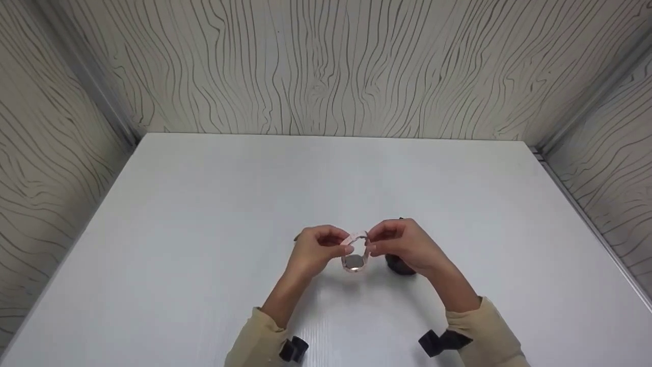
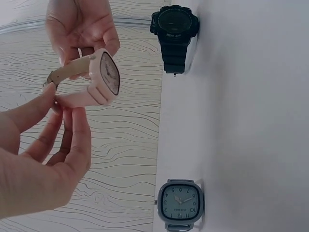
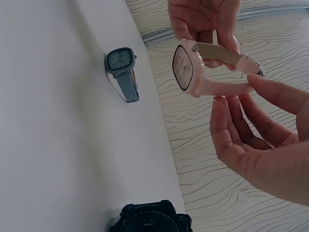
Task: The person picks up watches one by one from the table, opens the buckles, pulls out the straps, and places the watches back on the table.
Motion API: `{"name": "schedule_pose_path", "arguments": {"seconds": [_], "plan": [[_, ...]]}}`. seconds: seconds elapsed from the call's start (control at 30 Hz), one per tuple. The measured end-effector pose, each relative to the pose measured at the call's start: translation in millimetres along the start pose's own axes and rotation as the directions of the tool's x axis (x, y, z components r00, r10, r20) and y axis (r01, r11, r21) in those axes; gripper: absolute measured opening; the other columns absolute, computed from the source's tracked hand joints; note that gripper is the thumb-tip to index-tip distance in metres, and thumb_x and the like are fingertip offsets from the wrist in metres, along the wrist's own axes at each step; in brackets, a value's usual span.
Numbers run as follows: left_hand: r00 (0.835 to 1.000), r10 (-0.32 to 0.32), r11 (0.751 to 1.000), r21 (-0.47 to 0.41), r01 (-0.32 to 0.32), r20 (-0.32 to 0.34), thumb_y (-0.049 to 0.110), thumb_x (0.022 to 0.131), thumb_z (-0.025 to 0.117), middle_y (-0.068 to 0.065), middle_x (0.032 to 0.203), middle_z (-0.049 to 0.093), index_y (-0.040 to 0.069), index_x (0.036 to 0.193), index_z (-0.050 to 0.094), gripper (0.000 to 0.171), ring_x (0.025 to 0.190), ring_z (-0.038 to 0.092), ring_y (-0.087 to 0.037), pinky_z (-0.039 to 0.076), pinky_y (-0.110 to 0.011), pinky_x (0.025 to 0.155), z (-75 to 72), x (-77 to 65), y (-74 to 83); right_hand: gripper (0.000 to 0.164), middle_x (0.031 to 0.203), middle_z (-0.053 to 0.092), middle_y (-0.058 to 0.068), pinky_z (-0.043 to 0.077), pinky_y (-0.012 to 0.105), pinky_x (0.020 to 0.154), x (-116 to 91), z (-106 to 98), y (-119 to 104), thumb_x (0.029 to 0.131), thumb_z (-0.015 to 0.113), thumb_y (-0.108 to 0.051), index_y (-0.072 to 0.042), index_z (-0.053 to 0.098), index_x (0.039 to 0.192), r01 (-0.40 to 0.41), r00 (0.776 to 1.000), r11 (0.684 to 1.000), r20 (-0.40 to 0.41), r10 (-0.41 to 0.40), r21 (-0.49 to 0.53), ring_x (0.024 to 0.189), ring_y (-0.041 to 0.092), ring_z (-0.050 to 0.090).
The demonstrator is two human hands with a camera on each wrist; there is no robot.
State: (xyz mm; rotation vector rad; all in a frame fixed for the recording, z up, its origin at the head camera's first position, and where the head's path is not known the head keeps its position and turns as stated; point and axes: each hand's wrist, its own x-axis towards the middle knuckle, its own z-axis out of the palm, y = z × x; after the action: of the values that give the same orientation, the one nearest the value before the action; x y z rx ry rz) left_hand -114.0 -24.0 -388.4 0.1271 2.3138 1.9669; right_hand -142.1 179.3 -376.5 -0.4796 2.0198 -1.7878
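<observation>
Between both hands, a pink wristwatch [image 1: 355, 262] is held up off the table, its strap bent round into a loop. My left hand [image 1: 313, 252] pinches one side of the strap between thumb and fingers. On the other side, my right hand [image 1: 411, 245] also pinches the strap with thumb and fingertips. In the right wrist view the watch face [image 3: 183, 67] points away from the near hand, and a metal buckle [image 3: 261, 71] shows at the strap's end. Fingers partly cover where the strap's ends meet.
A black digital watch [image 2: 175, 34] stands on the white table [image 1: 204, 204], partly behind my right hand in the head view. A grey-blue square watch [image 2: 181, 200] stands on the left, mostly hidden by my left hand there. Wood-patterned panels [image 1: 316, 66] enclose the table.
</observation>
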Motion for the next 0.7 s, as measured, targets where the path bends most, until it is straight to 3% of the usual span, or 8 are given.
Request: {"name": "schedule_pose_path", "arguments": {"seconds": [0.27, 0.47, 0.7], "plan": [[0.998, 0.052, 0.997, 0.059, -0.049, -0.046, 0.002, 0.072, 0.075, -0.001, 0.079, 0.064, 0.005, 0.086, 0.069, 0.015, 0.078, 0.058, -0.015, 0.050, -0.027, 0.066, 2.1, -4.5, 5.6, 0.024, 0.093, 0.064, 0.013, 0.050, 0.031, 0.073, -3, 2, -7, 0.079, 0.070, -0.007, 0.005, 0.064, 0.098, 0.073, 0.997, 0.988, -0.008, -0.074, -0.138, 0.088, 0.023, 0.060], [0.994, 0.080, 0.993, 0.089, -0.074, -0.074, 0.001, 0.072, 0.075, 0.000, 0.080, 0.064, 0.006, 0.085, 0.070, 0.014, 0.078, 0.059, -0.015, 0.051, -0.026, 0.070, 5.1, -8.8, 10.6, 0.024, 0.096, 0.063, 0.015, 0.051, 0.031, 0.073, -4, 5, -9, 0.080, 0.070, -0.007, 0.004, 0.064, 0.100, 0.129, 0.991, 0.985, -0.006, -0.130, -0.114, 0.091, 0.033, 0.060], [0.990, 0.129, 0.979, 0.168, -0.118, -0.057, -0.001, 0.073, 0.073, 0.001, 0.080, 0.064, 0.006, 0.086, 0.069, 0.015, 0.077, 0.058, -0.014, 0.051, -0.025, 0.073, 4.5, -12.2, 16.2, 0.021, 0.094, 0.062, 0.016, 0.052, 0.036, 0.076, -7, 7, -11, 0.079, 0.069, -0.004, 0.005, 0.064, 0.098, 0.218, 0.976, 0.969, 0.011, -0.218, -0.118, 0.088, 0.028, 0.063]]}}
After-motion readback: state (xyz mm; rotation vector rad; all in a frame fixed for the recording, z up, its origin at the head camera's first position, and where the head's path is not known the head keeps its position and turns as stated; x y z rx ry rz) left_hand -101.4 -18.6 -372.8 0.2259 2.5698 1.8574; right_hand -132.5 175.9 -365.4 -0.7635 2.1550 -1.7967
